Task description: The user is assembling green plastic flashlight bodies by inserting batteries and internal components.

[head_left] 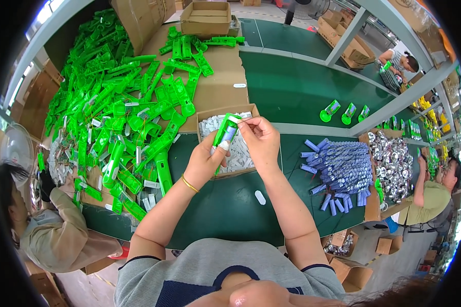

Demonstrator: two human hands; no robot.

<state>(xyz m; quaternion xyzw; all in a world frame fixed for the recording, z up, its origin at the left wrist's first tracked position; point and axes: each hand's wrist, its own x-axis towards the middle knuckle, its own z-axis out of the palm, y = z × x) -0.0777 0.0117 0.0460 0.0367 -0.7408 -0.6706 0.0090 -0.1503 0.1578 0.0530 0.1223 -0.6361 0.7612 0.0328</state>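
My left hand [205, 156] is closed around a long green plastic housing [221, 134], holding it tilted over an open cardboard box. A bluish-purple cylindrical cell [231, 134] shows inside the housing, and the thumb wears a white covering. At the housing's upper end, my right hand [262, 142] pinches with thumb and forefinger at a small white piece [234, 118]; the fingertips partly hide it. Just beneath both hands, the box [221, 109] is filled with small white parts [241, 156].
Green housings [112, 117], some with wires, are heaped at left. Blue-purple cells [343, 166] and silvery round parts [394, 161] sit at right. A white oval piece [260, 197] lies near me. Several green units stand beyond a grey rail [312, 129]. People work on both sides.
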